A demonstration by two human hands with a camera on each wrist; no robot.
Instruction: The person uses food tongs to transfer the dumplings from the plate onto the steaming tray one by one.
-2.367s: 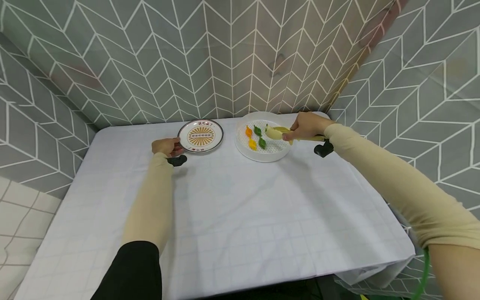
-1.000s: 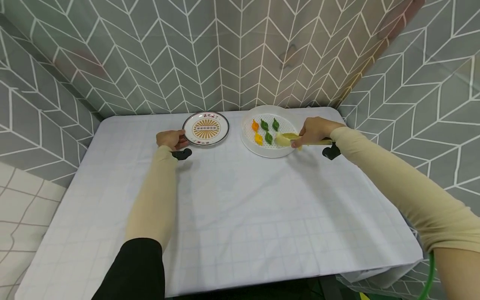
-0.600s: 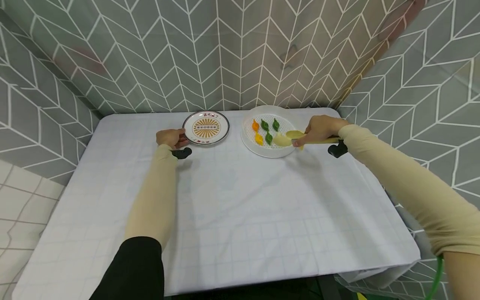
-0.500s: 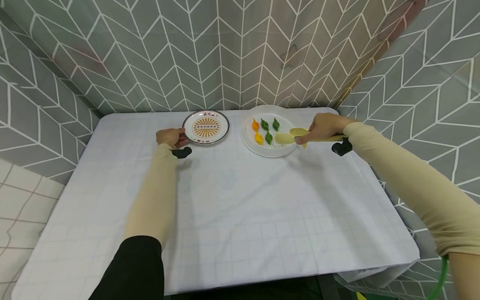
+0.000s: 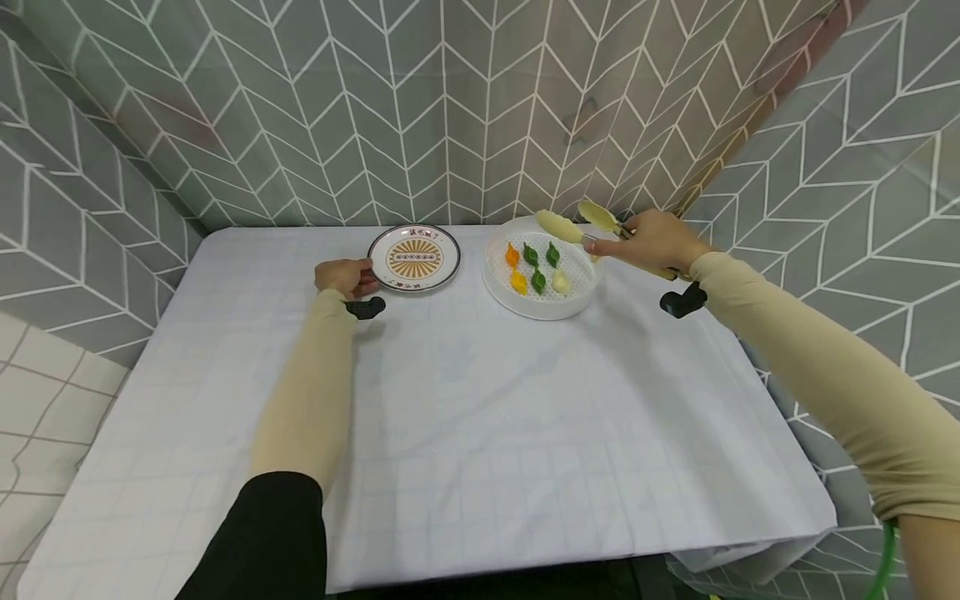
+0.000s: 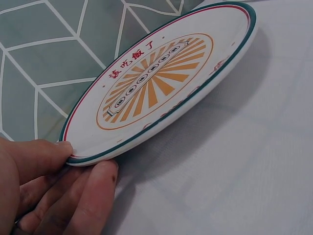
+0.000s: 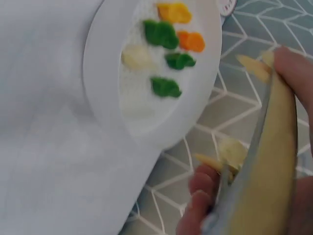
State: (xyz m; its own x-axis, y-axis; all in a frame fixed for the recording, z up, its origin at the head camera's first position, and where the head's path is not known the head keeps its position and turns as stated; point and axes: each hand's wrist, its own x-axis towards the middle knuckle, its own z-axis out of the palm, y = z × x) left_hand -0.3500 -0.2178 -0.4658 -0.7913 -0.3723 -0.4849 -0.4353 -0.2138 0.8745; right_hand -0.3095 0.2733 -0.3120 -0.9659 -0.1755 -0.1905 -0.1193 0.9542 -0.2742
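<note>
My left hand [image 5: 341,277] pinches the near-left rim of a round white plate [image 6: 156,83], thumb on top and fingers beneath. The plate has a dark rim, red lettering and an orange sunburst. In my right hand [image 5: 663,240] is a pair of pale yellow tongs [image 7: 266,166], their tips [image 5: 558,225] spread with nothing seen between them. They hover over the far right edge of a white round steamer tray [image 5: 543,311]. On its dimpled floor lie an orange dumpling-shaped piece [image 5: 512,255], a yellow one [image 5: 518,282], three green ones [image 5: 538,281] and a pale one [image 5: 561,282].
A white cloth covers the table [image 5: 480,433]. Plate and tray stand side by side near its back edge, against a grey patterned curtain [image 5: 465,108]. A similar curtain [image 5: 862,208] hangs close along the right side.
The tongs have risen from the tray and swung toward the back, their tips spreading. The pale piece shows where they were. Earlier a third green piece came out from under them. My left hand keeps its grip.
</note>
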